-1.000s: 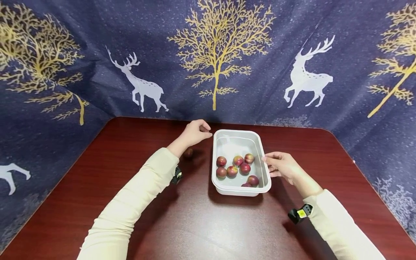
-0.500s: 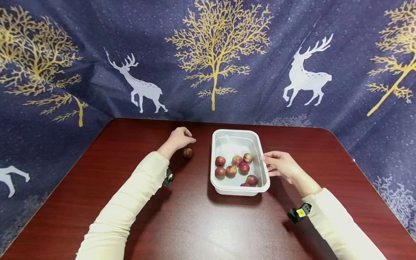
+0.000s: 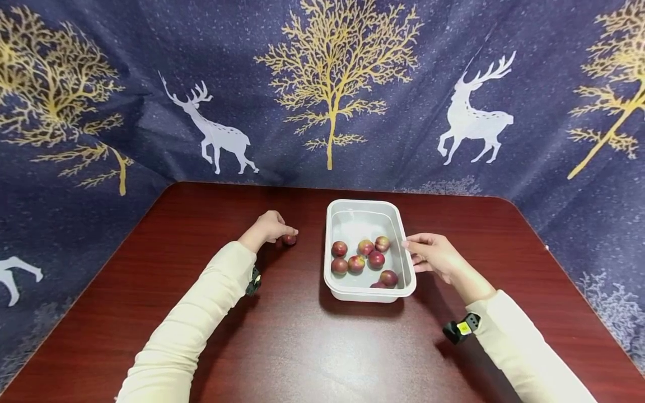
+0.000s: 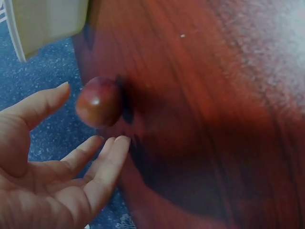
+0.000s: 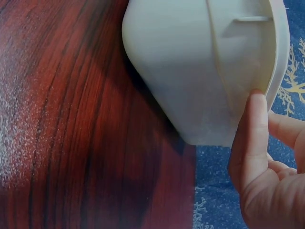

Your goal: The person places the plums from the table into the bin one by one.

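- Dark blue cloth (image 3: 403,145) printed with white deer and gold trees hangs behind and to both sides of a red-brown wooden worktop (image 3: 302,347).
- White plastic tub (image 3: 398,218) stands upright near the middle of the worktop, long side running away from the person; seven small red fruits (image 3: 356,263) lie in its nearer half, mostly clustered, one or two against the near wall.
- One loose red fruit (image 3: 289,239) sits on the worktop just left of the tub, apart from its wall.
- Left hand (image 3: 267,228) — reaches over the loose fruit from the left. In the left wrist view the fruit (image 4: 99,101) lies between the thumb and the fingertips (image 4: 110,155), fingers only gently bent. Thumb appears to be just at the fruit's edge; contact by the other fingers cannot be told. Hand is not clenched and has no closed grip on the fruit.
- Right hand (image 3: 435,257) — rests at the tub's right rim. In the right wrist view the thumb tip (image 5: 258,102) presses on the rim of the tub (image 5: 190,71), remaining fingers lightly curled beside the outer wall.
- Both forearms wear cream sleeves (image 3: 201,324), with a small dark device strapped at each wrist (image 3: 461,329).
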Available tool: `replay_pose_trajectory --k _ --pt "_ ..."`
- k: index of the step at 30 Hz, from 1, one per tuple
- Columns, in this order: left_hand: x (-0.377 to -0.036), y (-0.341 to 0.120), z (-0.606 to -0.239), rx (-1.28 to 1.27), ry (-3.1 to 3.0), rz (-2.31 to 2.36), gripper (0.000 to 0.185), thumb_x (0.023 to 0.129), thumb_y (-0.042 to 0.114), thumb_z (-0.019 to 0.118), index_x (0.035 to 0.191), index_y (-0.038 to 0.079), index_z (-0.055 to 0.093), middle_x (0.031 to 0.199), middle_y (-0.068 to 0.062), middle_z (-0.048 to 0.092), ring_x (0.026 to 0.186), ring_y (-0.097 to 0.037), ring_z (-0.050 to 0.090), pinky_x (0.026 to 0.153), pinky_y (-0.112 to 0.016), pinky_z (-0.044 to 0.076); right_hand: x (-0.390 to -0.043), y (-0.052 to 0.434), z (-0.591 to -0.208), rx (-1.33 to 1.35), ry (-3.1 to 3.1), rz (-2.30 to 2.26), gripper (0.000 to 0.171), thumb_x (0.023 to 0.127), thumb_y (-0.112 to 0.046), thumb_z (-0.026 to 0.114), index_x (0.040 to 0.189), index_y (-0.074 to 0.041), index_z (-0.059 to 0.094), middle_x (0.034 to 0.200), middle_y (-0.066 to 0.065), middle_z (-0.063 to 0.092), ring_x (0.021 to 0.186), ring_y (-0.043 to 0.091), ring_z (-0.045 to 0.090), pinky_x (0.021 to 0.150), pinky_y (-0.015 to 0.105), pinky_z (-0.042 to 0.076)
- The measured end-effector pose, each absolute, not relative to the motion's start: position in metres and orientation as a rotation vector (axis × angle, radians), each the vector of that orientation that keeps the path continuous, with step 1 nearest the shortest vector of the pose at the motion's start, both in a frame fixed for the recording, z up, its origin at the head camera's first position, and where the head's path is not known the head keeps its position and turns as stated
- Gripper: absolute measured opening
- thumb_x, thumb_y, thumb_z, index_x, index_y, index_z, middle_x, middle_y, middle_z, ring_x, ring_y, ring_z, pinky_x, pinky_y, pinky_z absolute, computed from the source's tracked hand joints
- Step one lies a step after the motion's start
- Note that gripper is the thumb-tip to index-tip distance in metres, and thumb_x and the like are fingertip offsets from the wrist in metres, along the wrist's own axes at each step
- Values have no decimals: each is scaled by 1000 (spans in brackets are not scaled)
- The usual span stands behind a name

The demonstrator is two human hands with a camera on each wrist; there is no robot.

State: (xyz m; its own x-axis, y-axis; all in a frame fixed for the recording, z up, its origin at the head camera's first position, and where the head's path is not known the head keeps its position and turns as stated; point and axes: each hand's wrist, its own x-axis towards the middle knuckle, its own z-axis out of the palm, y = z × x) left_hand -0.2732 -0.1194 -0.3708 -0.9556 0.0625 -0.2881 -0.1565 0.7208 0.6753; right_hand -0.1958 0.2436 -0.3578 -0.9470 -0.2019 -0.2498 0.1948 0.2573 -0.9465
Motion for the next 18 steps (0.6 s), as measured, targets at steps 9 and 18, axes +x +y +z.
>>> replay_pose_trajectory --k 9,18 --pt "-272 -119 -376 -46 2623 1062 25 80 20 73 82 3 55 62 0 55 54 -10 55 56 -21 51 -196 243 -359 5 2208 -1748 45 97 -15 54 126 17 43 72 -4 62 63 5 61 61 24 57" --pt "-274 -118 -379 -19 2576 1135 19 78 15 73 78 3 58 59 2 63 50 -8 52 54 -21 51 -196 243 -359 20 2203 -1751 38 96 -15 54 122 13 48 72 -4 62 62 5 60 60 23 56"
